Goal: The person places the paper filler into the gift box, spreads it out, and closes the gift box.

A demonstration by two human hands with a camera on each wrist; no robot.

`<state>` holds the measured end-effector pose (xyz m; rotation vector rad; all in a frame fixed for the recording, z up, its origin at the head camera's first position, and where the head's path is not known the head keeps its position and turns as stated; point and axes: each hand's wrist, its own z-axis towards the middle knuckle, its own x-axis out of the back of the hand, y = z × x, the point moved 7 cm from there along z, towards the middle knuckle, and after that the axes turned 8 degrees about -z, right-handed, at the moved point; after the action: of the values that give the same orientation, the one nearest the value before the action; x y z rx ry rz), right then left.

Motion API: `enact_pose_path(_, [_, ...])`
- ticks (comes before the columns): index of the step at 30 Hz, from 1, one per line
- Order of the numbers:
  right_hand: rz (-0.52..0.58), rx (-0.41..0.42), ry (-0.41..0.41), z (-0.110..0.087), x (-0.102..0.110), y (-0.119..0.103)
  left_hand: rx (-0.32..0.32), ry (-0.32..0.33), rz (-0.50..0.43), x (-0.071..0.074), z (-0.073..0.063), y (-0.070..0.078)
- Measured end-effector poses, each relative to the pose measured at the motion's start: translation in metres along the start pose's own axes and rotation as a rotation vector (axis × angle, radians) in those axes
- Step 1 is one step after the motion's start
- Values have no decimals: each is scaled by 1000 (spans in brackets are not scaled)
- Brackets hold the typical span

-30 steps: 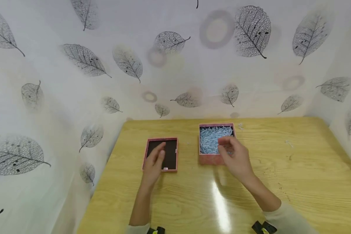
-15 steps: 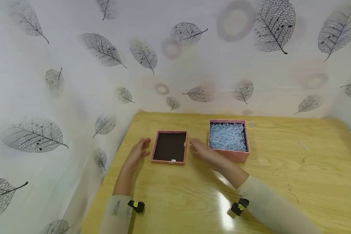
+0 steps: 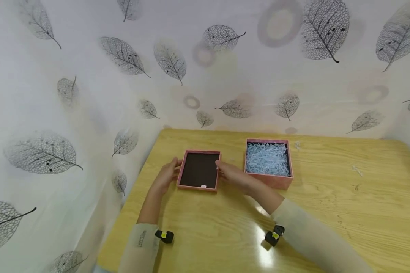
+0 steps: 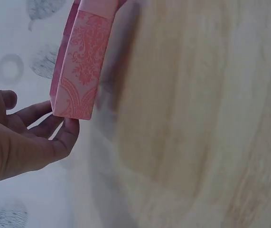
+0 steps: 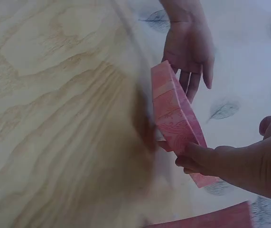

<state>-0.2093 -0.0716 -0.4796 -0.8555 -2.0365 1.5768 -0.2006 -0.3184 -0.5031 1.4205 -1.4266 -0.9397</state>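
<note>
A shallow pink box lid (image 3: pixel 199 171), dark inside and patterned outside, lies hollow side up between my two hands and seems slightly raised from the table. At its left edge, my left hand (image 3: pixel 167 176) holds it with bent fingertips, the thumb (image 4: pixel 9 99) standing apart. My right hand (image 3: pixel 234 176) holds the right edge, its fingers (image 5: pixel 197 156) against the patterned side. Part of the fingers is hidden behind the lid. Right of that hand sits the matching pink box (image 3: pixel 270 181), filled with pale blue shredded paper (image 3: pixel 266 159).
The wooden table (image 3: pixel 328 220) bears several loose paper shreds, such as a strand (image 3: pixel 357 171) to the right. A leaf-patterned cloth (image 3: pixel 191 57) hangs behind the table and at its sides. The box stands close to my right forearm.
Both hands came in from above, spread to either side of the lid, then closed in until their fingers met its edges. The head view shifted left. The filled box stayed in place.
</note>
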Motion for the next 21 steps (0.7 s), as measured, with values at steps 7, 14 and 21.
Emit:
enact_pose_path(7, [-167,5,152,-40,23,-32,-141,15,-15,-24,-38,52])
enact_pose_path(14, [-91,149,332,-97,75,-72,-316,-114,46,-82,-64,107])
enact_pose_path(21, [73,406,519,-147,113,-93,-480,-213,15,-145,-75,137])
